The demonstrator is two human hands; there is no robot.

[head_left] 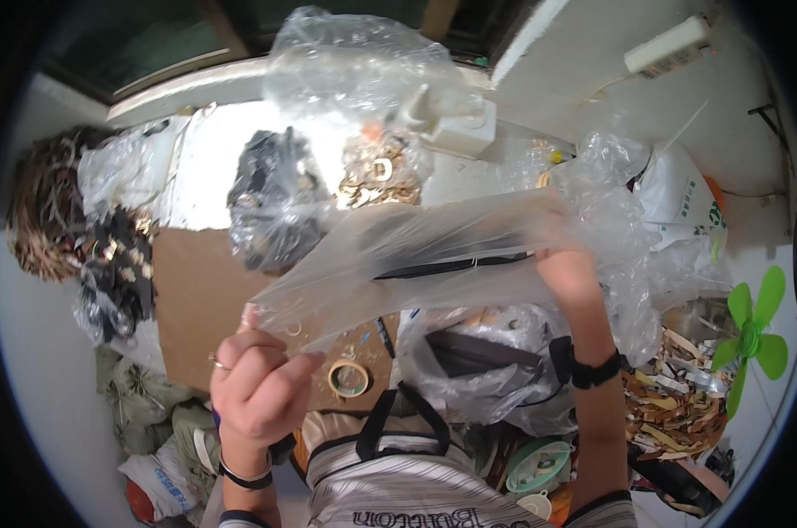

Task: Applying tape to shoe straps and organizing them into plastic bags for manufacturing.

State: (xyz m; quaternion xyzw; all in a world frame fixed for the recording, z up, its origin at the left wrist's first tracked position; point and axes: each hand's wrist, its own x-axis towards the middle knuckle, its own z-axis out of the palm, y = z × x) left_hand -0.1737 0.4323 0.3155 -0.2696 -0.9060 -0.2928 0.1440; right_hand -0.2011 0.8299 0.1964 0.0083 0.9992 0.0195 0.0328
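- The brown cardboard sheet (201, 299) covers the work surface from about nine o'clock toward the centre, with bulging clear bags of dark and gold trinkets along its far edge.
- A long clear plastic bag (416, 251) stretches across the middle of the view, from seven o'clock up to about two o'clock; a thin black strip (456, 267) lies inside it (its far end is blurred behind the film).
- A crumpled bag with dark straps (478, 356) sits just below the stretched one, toward five o'clock.
- The right hand (564, 255) is raised at the two o'clock end, forearm rising straight from the lower edge with a black wrist band; it is inside or behind the plastic, so I cannot tell how its fingers close.
- The left hand (262, 383) is at seven o'clock, wrist bent back, fingers curled and pressed together with the thumb, pinching the bag's near corner.
- A roll of tape (348, 378) lies on the cardboard just right of that hand, not touching it.
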